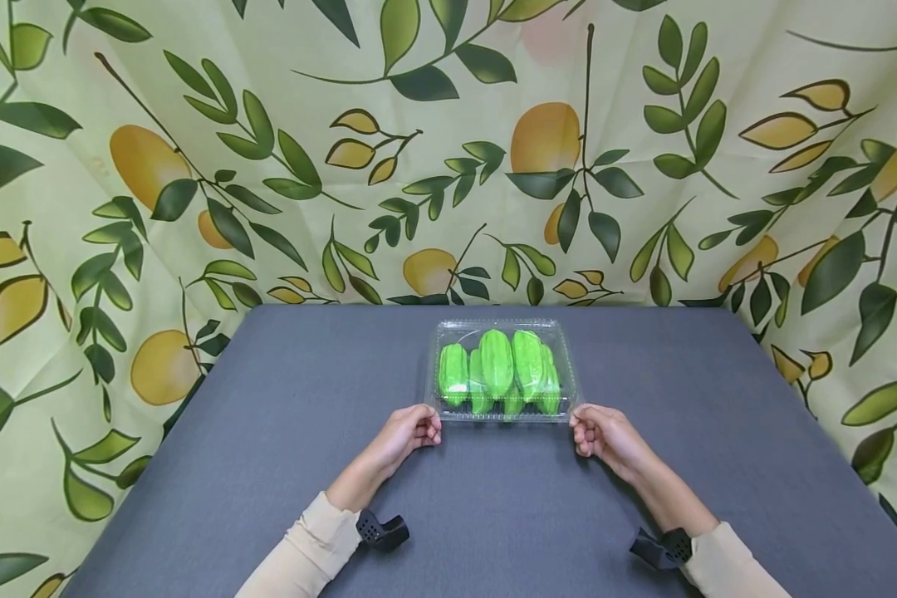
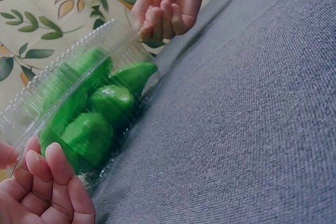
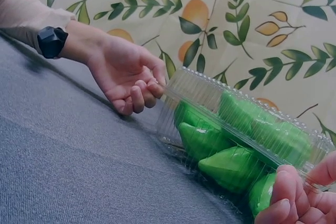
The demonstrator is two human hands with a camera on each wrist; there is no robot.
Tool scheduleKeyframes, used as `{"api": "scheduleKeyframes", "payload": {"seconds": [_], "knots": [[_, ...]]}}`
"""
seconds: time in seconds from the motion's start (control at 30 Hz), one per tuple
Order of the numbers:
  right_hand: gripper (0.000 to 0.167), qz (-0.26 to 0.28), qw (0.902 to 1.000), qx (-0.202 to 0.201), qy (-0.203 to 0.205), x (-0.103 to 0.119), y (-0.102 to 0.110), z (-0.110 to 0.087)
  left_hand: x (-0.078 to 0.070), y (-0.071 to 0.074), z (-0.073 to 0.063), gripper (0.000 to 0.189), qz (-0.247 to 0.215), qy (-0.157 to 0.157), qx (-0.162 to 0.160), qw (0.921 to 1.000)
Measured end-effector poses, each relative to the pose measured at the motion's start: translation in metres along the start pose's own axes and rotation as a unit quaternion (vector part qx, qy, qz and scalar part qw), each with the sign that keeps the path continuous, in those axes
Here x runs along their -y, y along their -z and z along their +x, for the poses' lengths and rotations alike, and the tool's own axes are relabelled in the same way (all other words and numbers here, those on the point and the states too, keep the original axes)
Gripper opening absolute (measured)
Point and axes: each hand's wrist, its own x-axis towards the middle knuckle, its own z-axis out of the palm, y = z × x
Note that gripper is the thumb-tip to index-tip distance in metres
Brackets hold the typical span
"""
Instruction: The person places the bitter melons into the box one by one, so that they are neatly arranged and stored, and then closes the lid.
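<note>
A clear plastic clamshell container (image 1: 502, 324) lies on the table with its lid down. Inside it are several bright green, ridged fruits (image 1: 497, 364), pointed at one end in the wrist views. My left hand (image 1: 406, 433) pinches the near left corner of the container's rim between thumb and curled fingers. At the near right corner my right hand (image 1: 605, 436) pinches the rim the same way. In the left wrist view the left hand (image 2: 47, 187) is close up at the corner. The right wrist view shows the right hand (image 3: 299, 198) partly cut off by the frame.
The container rests on a dark grey cloth-covered table (image 1: 306, 365), toward its far edge. Behind and on both sides hangs a curtain (image 1: 448, 166) printed with leaves and orange fruit. A black wrist device (image 1: 383, 531) sits on the left wrist, another (image 1: 661, 548) on the right.
</note>
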Motion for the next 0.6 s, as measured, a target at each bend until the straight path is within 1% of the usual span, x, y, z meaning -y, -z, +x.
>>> {"api": "scheduleKeyframes", "payload": {"seconds": [0.23,0.47,0.6], "knots": [[0.035,-0.005,0.9997,-0.019,-0.015,0.0010,-0.0022,-0.0011,0.0010,-0.0003,0.0012,0.024,0.002,0.003,0.003,1.0000],[0.032,-0.032,0.9983,-0.040,-0.027,0.0014,-0.0045,-0.0019,0.0016,-0.0009,0.0005,0.024,0.006,0.006,-0.004,1.0000],[0.031,-0.039,0.9977,-0.046,-0.031,0.0023,-0.0049,-0.0026,0.0025,-0.0003,0.0006,0.025,0.008,0.006,0.000,0.9999]]}}
